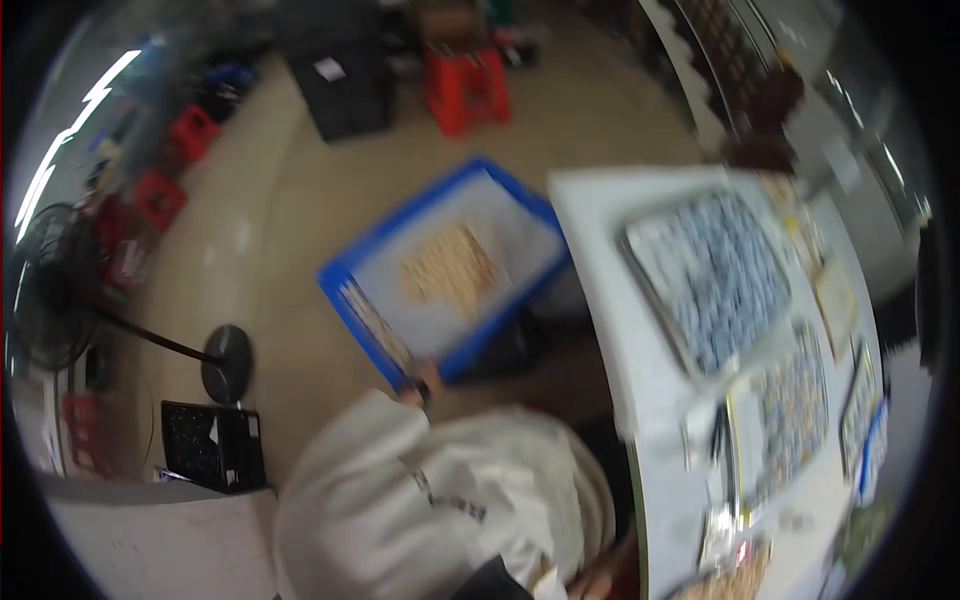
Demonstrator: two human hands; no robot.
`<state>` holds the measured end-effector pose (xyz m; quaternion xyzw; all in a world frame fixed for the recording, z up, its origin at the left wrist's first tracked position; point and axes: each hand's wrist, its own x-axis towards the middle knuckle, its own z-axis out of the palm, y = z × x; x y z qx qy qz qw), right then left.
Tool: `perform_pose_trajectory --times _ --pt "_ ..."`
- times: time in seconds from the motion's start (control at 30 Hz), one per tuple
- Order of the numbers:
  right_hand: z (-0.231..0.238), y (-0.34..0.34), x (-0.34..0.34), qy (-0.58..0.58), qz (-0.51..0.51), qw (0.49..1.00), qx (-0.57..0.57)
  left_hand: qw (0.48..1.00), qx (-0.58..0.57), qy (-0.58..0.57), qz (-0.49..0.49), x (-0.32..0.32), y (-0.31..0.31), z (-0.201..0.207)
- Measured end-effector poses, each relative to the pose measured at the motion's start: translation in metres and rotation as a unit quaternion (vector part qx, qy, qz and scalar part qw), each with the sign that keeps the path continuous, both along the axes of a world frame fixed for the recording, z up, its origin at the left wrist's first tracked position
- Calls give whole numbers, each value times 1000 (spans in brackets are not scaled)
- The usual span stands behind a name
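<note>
My left arm, in a loose off-white sleeve, reaches forward to the near corner of a blue tray (340,290). There my left hand (428,382) is at the rim, with a dark band at the wrist; blur hides whether its fingers grip anything. A pile of small tan pieces (450,268) lies on the tray's whitish lining. Along its left side runs a narrow strip of pale pieces (375,325), ending close to my left hand. At the bottom edge, partly cut off, my right hand (594,584) is low beside the white table; its fingers are not clear.
On the right, the white table (590,260) bears a tray of grey-blue pieces (730,280) and another of mixed pieces (790,420). A black fan (228,362) and a black box (210,445) stand left. Beyond are a red stool (466,90) and a dark bin (340,85).
</note>
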<state>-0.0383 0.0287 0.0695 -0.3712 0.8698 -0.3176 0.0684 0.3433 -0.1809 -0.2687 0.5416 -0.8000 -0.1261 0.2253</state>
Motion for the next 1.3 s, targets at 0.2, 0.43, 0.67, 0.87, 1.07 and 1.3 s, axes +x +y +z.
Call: perform_pose_trajectory --times 0.2,0.43,0.67,0.87,1.07,1.3 --pt "8 -91 -15 19 49 995 -79 930 334 -125 85 -105 26 160" --pt "12 -78 -54 47 44 994 -87 935 332 -51 112 -135 47 188" --pt "-13 -11 -75 38 -3 997 -68 923 357 -80 121 -150 49 147" --pt "-27 58 -89 39 -51 997 -43 948 254 -71 179 -171 53 145" --pt "-35 194 -84 54 -184 981 14 929 183 320 48 -177 13 268" --pt "-46 272 17 19 -282 957 60 853 13 449 -265 -302 -40 529"
